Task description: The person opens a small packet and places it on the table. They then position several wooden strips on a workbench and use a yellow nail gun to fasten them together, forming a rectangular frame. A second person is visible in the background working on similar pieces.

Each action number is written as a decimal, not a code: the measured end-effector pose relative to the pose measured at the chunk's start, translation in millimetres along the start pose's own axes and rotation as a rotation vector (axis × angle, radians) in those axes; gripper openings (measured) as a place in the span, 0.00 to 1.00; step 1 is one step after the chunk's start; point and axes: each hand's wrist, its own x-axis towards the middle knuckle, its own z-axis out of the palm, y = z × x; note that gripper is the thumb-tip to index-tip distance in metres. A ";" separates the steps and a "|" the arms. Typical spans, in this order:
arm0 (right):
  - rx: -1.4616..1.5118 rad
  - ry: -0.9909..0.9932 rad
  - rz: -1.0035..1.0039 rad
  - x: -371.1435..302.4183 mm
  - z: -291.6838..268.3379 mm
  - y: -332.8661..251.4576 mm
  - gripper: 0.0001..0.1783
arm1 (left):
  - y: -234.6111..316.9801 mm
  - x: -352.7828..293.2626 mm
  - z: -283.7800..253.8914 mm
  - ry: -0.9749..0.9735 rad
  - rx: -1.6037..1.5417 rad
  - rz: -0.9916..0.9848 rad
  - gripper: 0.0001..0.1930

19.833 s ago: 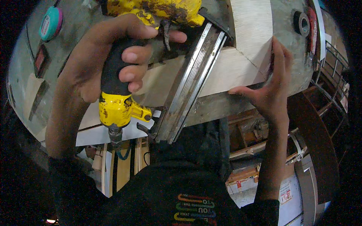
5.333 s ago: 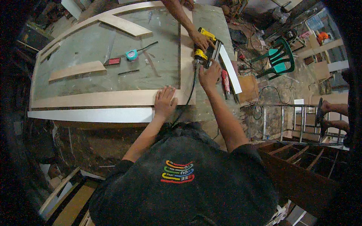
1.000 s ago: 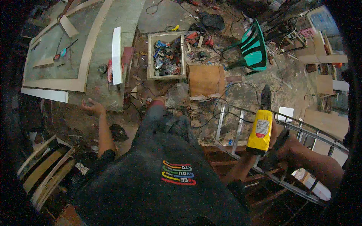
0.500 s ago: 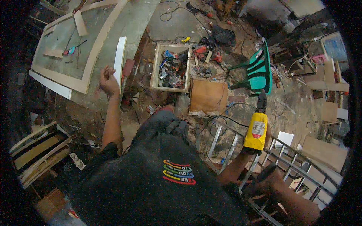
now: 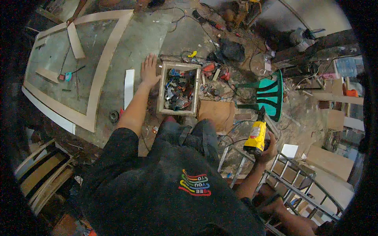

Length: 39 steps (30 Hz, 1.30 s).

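My left hand (image 5: 149, 72) is stretched out flat, fingers spread, over the near right edge of the grey-green work surface (image 5: 118, 51). Just right of it stands a wooden box (image 5: 160, 94) of small loose hardware and parts. A white strip (image 5: 129, 88) lies on the surface left of my left forearm. My right hand (image 5: 270, 149) is wrapped round the grip of a yellow and black power tool (image 5: 256, 135) that looks like a drill. Its dark tip points away from me, toward the green plastic chair (image 5: 269, 94); whether they touch I cannot tell.
A pale wooden frame (image 5: 100, 70) lies on the surface, with a tape measure (image 5: 68, 76) inside it. Another person's arm (image 5: 76, 10) reaches in at the far left. A metal ladder (image 5: 293, 181) and another person's limb (image 5: 289, 216) are at lower right. Cables and tools litter the floor.
My left hand has moved right and its curled fingers have spread flat beside the box. The power tool has shifted slightly left and toward me in my right hand. The view has also shifted.
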 end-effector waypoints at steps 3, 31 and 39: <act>-0.022 0.055 -0.105 4.7 10.2 -12.9 0.34 | -2.3 4.2 6.2 0.066 -0.042 -0.002 0.52; -0.059 -0.914 0.329 302.3 452.9 39.7 0.26 | -14.3 47.4 6.7 0.119 -0.471 -0.121 0.43; -0.056 -1.138 0.133 649.6 593.9 -34.3 0.26 | 4.3 96.0 -17.3 -0.237 -0.229 -0.583 0.54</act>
